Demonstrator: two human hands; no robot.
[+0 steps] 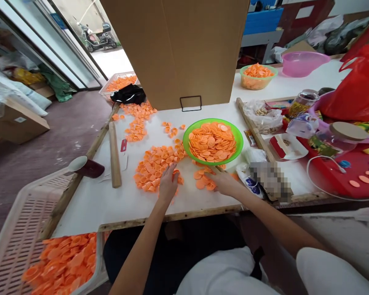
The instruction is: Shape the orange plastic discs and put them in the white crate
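My left hand (pixel 168 183) lies at the right edge of a pile of small orange cup-shaped plastic pieces (pixel 150 170). Its thumb and fingers are apart, with orange pieces close by; whether one is touched is unclear. Fingers stretched, my right hand (pixel 223 181) reaches over a small group of flat orange discs (pixel 203 180) and touches them. Just beyond both hands stands a green bowl (pixel 240 143), heaped with orange discs (pixel 212 141).
A wooden stick (pixel 114 155) and a dark red mug (pixel 87 167) lie at the left. A cardboard box (pixel 187 53) rises behind. Below left is a crate of orange pieces (pixel 67 262). Jars, bags and a red board (pixel 335 180) crowd the right.
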